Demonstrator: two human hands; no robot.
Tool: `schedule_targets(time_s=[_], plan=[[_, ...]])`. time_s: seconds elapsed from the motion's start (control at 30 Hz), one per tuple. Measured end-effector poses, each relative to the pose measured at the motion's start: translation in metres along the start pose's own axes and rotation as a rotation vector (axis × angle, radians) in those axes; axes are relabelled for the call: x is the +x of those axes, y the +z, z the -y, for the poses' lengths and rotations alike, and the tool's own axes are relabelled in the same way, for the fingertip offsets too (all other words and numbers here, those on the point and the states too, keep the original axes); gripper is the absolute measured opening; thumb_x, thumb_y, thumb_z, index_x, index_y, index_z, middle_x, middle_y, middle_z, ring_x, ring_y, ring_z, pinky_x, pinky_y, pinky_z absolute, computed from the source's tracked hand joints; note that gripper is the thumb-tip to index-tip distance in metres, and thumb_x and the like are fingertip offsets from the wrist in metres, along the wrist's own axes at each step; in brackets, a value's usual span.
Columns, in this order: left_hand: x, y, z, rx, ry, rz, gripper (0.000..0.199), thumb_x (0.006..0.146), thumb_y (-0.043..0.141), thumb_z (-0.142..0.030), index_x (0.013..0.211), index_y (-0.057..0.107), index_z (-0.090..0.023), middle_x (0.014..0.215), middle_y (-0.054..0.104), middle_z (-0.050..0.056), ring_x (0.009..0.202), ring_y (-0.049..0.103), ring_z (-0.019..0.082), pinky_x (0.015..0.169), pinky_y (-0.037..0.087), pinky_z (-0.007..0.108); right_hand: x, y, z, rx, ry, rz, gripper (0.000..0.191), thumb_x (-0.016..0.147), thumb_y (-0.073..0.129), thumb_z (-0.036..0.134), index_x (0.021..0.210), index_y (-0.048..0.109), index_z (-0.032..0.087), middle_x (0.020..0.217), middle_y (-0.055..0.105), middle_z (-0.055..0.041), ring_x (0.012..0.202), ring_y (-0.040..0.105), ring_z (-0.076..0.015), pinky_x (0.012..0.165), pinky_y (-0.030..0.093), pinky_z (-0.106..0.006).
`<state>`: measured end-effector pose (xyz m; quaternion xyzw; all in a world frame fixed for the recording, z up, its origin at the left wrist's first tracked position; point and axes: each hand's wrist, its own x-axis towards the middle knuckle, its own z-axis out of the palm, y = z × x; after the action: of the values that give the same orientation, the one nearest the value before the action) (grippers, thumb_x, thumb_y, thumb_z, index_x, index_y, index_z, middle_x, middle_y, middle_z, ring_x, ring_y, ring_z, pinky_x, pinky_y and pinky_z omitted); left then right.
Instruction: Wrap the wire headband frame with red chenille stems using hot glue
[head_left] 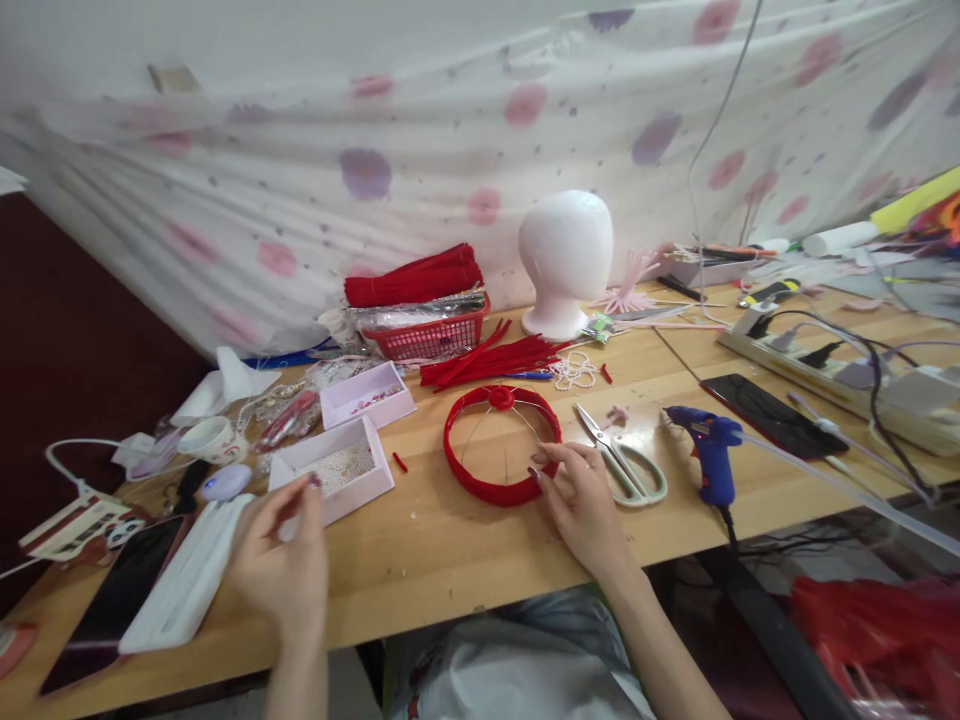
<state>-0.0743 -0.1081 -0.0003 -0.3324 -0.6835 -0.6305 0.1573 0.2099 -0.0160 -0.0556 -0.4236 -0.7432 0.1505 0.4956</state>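
A red fuzzy-wrapped hoop (480,490) lies on the table in front of me, with a red coiled rosette at its far side and thin wires across its middle. My right hand (581,495) grips its right edge between thumb and fingers. To the left, my left hand (281,560) is raised by a white box of small beads (356,492), its thumb and fingertips pinched together. Whatever sits in that pinch is too small to make out. Scissors with pale green handles (637,475) lie just beyond my right hand, and a blue glue gun (709,450) stands to their right.
Red fuzzy stems (495,362) lie before a red basket (435,338) and a white foam head (566,260). A second bead box (397,405) adjoins the first. Phones (772,412), a power strip (825,385) and cables crowd the right; a white pouch (180,580) lies left.
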Motion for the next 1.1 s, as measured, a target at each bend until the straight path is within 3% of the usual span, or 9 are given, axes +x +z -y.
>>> schedule_targets(time_s=[0.17, 0.3, 0.43, 0.53, 0.63, 0.73, 0.87, 1.0, 1.1], plan=[[0.027, -0.02, 0.007, 0.002, 0.036, -0.085, 0.023, 0.077, 0.073, -0.036, 0.089, 0.076, -0.017, 0.085, 0.07, 0.005, 0.083, 0.066, 0.021, 0.08, 0.054, 0.036, 0.0, -0.001, -0.002, -0.054, -0.006, -0.092, 0.016, 0.095, 0.056, 0.024, 0.103, 0.07, 0.025, 0.101, 0.072, -0.01, 0.105, 0.061, -0.0293, 0.092, 0.05, -0.052], [0.009, -0.014, 0.007, -0.03, 0.011, 0.158, 0.028, 0.09, 0.059, -0.043, 0.089, 0.075, -0.02, 0.088, 0.073, 0.006, 0.09, 0.067, 0.024, 0.088, 0.052, 0.04, 0.0, -0.003, 0.002, -0.096, -0.051, -0.125, 0.018, 0.094, 0.058, 0.026, 0.099, 0.075, 0.026, 0.11, 0.07, -0.0122, 0.103, 0.065, -0.0303, 0.091, 0.05, -0.056], [-0.005, 0.0, 0.001, 0.092, 0.339, 0.313, 0.034, 0.09, 0.059, -0.04, 0.062, 0.071, -0.024, 0.095, 0.073, 0.008, 0.101, 0.064, 0.029, 0.1, 0.045, 0.049, 0.0, -0.006, 0.011, -0.078, -0.222, -0.083, 0.018, 0.09, 0.064, 0.02, 0.101, 0.076, 0.028, 0.093, 0.075, -0.009, 0.105, 0.068, -0.0295, 0.085, 0.057, -0.049], [-0.009, 0.008, 0.0, 0.156, 0.39, 0.296, 0.024, 0.083, 0.065, -0.035, 0.101, 0.076, -0.024, 0.123, 0.069, 0.013, 0.123, 0.056, 0.037, 0.107, 0.038, 0.059, -0.001, -0.014, 0.013, -0.005, -0.281, -0.057, 0.022, 0.09, 0.063, 0.015, 0.102, 0.076, 0.028, 0.09, 0.077, -0.007, 0.096, 0.073, -0.0258, 0.079, 0.062, -0.041], [-0.017, 0.012, 0.007, 0.105, 0.241, 0.344, 0.034, 0.085, 0.064, -0.034, 0.116, 0.071, -0.023, 0.086, 0.078, 0.006, 0.092, 0.072, 0.031, 0.108, 0.037, 0.062, 0.003, -0.027, 0.011, 0.07, -0.122, -0.178, 0.023, 0.091, 0.063, 0.017, 0.106, 0.076, 0.028, 0.103, 0.078, -0.0065, 0.094, 0.075, -0.0244, 0.081, 0.063, -0.039], [-0.03, 0.014, 0.01, 0.016, 0.176, 0.415, 0.022, 0.09, 0.06, -0.032, 0.104, 0.074, -0.024, 0.05, 0.065, -0.007, 0.046, 0.062, 0.017, 0.106, 0.044, 0.056, 0.019, -0.041, 0.014, 0.184, 0.084, -0.349, 0.028, 0.089, 0.067, 0.024, 0.116, 0.072, 0.024, 0.125, 0.071, -0.0098, 0.116, 0.067, -0.0295, 0.091, 0.061, -0.044], [-0.048, 0.017, 0.004, -0.053, 0.421, 0.434, 0.042, 0.088, 0.063, -0.02, 0.13, 0.06, -0.023, 0.098, 0.079, 0.004, 0.098, 0.072, 0.023, 0.101, 0.05, 0.045, 0.058, -0.05, 0.028, 0.336, 0.097, -0.415, 0.03, 0.081, 0.077, 0.029, 0.108, 0.073, 0.018, 0.141, 0.06, -0.015, 0.128, 0.059, -0.0331, 0.1, 0.057, -0.048], [-0.061, 0.02, 0.002, -0.084, 0.508, 0.48, 0.03, 0.089, 0.061, -0.012, 0.114, 0.065, -0.028, 0.088, 0.079, 0.0, 0.085, 0.073, 0.019, 0.096, 0.051, 0.041, 0.096, -0.045, 0.045, 0.224, 0.124, -0.338, 0.023, 0.074, 0.082, 0.036, 0.089, 0.076, 0.02, 0.101, 0.078, -0.0111, 0.083, 0.076, -0.025, 0.062, 0.064, -0.032], [-0.068, 0.023, 0.009, -0.044, 0.524, 0.476, 0.022, 0.087, 0.064, -0.014, 0.102, 0.068, -0.028, 0.08, 0.077, -0.001, 0.08, 0.072, 0.02, 0.092, 0.053, 0.042, 0.122, -0.035, 0.051, 0.124, 0.11, -0.114, 0.024, 0.077, 0.079, 0.043, 0.082, 0.073, 0.02, 0.055, 0.067, 0.0008, 0.038, 0.057, -0.0122, 0.033, 0.043, -0.022]])
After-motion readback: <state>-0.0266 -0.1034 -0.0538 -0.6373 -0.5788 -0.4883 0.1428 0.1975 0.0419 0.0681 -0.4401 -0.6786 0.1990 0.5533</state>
